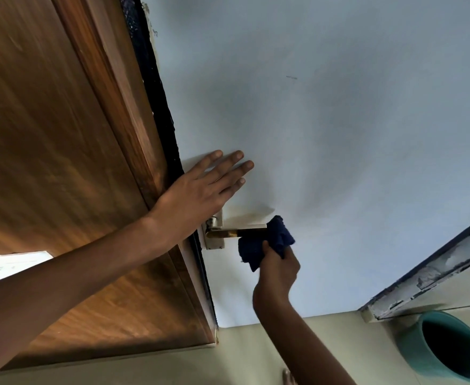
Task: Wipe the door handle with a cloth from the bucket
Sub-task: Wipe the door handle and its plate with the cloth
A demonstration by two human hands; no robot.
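A brass and silver lever door handle (233,232) sticks out from its plate on the pale blue door (325,120), near the door's left edge. My right hand (279,269) grips a dark blue cloth (267,243) that is bunched around the free end of the lever. My left hand (200,190) lies flat against the door just above the handle, fingers spread, holding nothing. A teal bucket (447,345) stands on the floor at the lower right; its inside looks dark.
The brown wooden door frame (75,176) fills the left side. A chipped painted frame edge (433,270) runs diagonally at the right, above the bucket. Beige floor tiles (228,362) lie along the bottom.
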